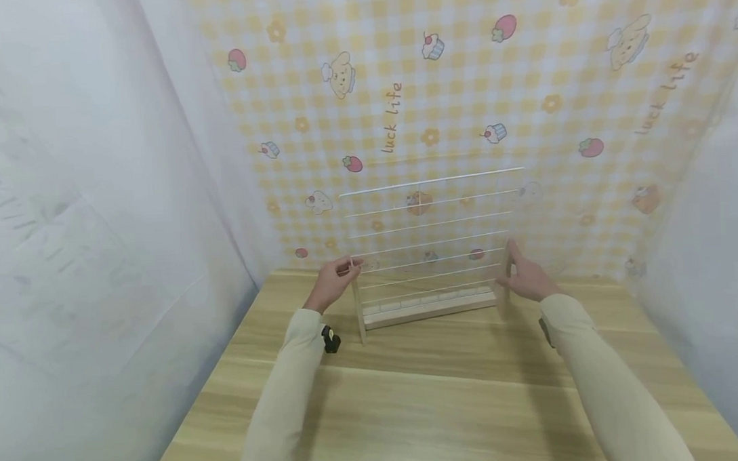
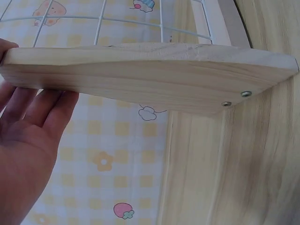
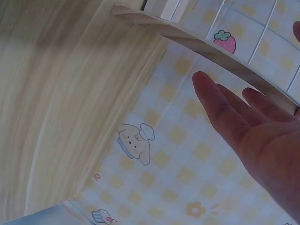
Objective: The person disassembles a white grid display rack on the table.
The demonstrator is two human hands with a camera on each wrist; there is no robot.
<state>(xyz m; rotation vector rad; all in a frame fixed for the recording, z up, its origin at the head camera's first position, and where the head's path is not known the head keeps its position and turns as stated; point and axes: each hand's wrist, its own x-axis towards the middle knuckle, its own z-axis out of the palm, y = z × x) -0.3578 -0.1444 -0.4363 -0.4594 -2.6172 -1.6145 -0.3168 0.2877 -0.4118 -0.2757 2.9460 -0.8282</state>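
A rack of white wire grid point(image 1: 431, 249) with pale wooden side panels stands on the wooden table, against the back backdrop. My left hand point(image 1: 334, 284) grips the upper part of the left side panel point(image 2: 140, 79); in the left wrist view its fingers lie along the outer face and the thumb is mostly out of frame. Two screw heads point(image 2: 246, 93) show low on that panel. At the right side panel point(image 3: 211, 49), my right hand point(image 1: 529, 277) holds on with the thumb inside and nearly straight fingers outside. A wooden strip point(image 1: 429, 310) joins the panels near the bottom.
Behind the rack hangs a yellow checked backdrop point(image 1: 450, 112) printed with strawberries, cupcakes and puppies. White sheets point(image 1: 88, 220) close off the left and right sides. Bare wood-grain table point(image 1: 424, 412) lies in front of the rack, between the forearms.
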